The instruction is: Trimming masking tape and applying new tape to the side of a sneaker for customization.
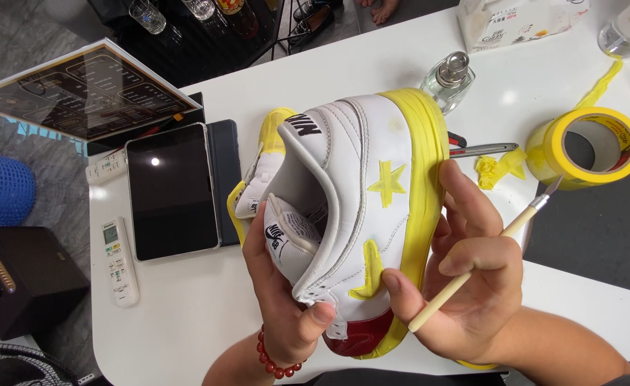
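Both hands on white leather sneaker with yellow-taped sole (361,186), held above white table (186,314). Left hand (286,300) pinches tongue; right hand (465,279) presses sole, clamping wooden-handled craft knife (486,250). Light, upper soft, sole stiff; grip sole.

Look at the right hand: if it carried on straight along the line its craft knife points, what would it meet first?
Probably the roll of yellow masking tape. The right hand holds the craft knife with its blade aimed up-right at the roll's near edge, though depth is unclear.

Tablet (172,189): dark blank screen, flat on counter (186,307), left.
Remote (119,261): white, small pale display, beside tablet.
Framed sign (79,89): black, tilted, far left.
Carton (518,21): white package, top right.
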